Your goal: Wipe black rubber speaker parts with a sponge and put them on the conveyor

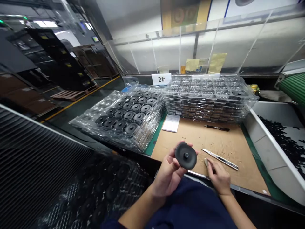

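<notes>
My left hand [169,178] grasps a black round disc [186,156] of matte material, with a short stub standing up in its middle. I hold it by its edge, tilted so that the face with the stub looks to me, in front of my body. My right hand [218,178] is beside it, with the fingers bent and pinching a small pale piece [206,162]; of which material it is, I cannot tell.

Just beyond my right fingers lies a slim white-and-black cutter knife [220,158], on a flat brown cardboard sheet [188,136] with a scratched surface. Farther from this hand is a thin black pen [216,128]. Ahead of my left hand there is a white paper pad [171,123], and to its left a stack of clear, shiny plastic trays [147,130] bears rows of similar black discs [128,115]. To the right of my right hand, a smooth white bin [269,149] contains many small black pieces [281,136].
</notes>
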`<state>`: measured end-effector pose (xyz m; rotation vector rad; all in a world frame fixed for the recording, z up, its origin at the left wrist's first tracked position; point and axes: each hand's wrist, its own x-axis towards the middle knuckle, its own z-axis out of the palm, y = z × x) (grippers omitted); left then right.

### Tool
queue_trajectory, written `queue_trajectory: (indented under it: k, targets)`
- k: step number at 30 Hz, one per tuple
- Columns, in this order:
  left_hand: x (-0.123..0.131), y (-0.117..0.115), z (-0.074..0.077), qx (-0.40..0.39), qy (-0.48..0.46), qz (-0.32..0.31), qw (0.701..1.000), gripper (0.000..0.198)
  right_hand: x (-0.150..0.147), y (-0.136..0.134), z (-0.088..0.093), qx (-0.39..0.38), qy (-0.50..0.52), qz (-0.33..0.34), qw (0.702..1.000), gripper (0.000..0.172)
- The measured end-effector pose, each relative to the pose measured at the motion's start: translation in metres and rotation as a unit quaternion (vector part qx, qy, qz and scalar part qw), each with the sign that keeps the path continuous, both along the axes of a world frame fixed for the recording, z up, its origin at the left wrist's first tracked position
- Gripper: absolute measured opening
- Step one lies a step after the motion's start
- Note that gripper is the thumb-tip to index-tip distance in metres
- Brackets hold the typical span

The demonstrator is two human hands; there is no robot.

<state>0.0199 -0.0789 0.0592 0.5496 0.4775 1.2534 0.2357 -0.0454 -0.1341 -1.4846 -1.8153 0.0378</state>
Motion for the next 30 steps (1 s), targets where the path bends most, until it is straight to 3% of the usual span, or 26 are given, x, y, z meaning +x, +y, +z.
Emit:
queue_trajectory:
  k: [6, 9, 12, 14, 18, 20, 22, 24, 27, 30]
  targets:
    - [-0.004, -0.002, 0.004, 0.004, 0.003, 0.038, 0.999, 0.055, -0.005, -0.002, 0.009, -0.035, 0.026, 0.001, 0.999, 0.031]
    - [-0.003, 0.017, 0.002, -0.012, -0.002, 0.047, 0.999, 0.055, -0.005, 0.000, 0.015, -0.076, 0.057, 0.013, 0.995, 0.031]
    - [-0.002, 0.046, -0.003, -0.040, 0.014, 0.046, 0.998, 0.053, -0.002, 0.013, 0.034, -0.126, 0.102, 0.031, 0.986, 0.032]
    - [-0.001, 0.067, -0.008, -0.059, 0.032, 0.041, 0.997, 0.054, -0.001, 0.026, 0.059, -0.162, 0.133, 0.046, 0.977, 0.031]
    - [0.007, 0.103, -0.021, -0.095, 0.058, 0.028, 0.993, 0.054, -0.021, 0.060, 0.134, -0.196, 0.192, 0.060, 0.960, 0.025]
    - [0.011, 0.116, -0.027, -0.117, 0.066, 0.020, 0.991, 0.055, -0.043, 0.078, 0.168, -0.146, 0.253, 0.085, 0.953, 0.025]
    - [0.013, 0.125, -0.033, -0.139, 0.069, 0.015, 0.988, 0.054, -0.065, 0.096, 0.189, -0.104, 0.245, 0.131, 0.955, 0.028]
    - [0.012, 0.133, -0.038, -0.160, 0.076, 0.028, 0.984, 0.053, -0.081, 0.111, 0.196, -0.141, 0.222, 0.182, 0.947, 0.026]
    - [0.009, 0.142, -0.045, -0.179, 0.099, 0.075, 0.976, 0.053, -0.092, 0.128, 0.193, -0.219, 0.197, 0.227, 0.928, 0.021]
    - [0.006, 0.148, -0.049, -0.168, 0.120, 0.101, 0.973, 0.050, -0.093, 0.134, 0.186, -0.157, 0.222, 0.180, 0.945, 0.025]
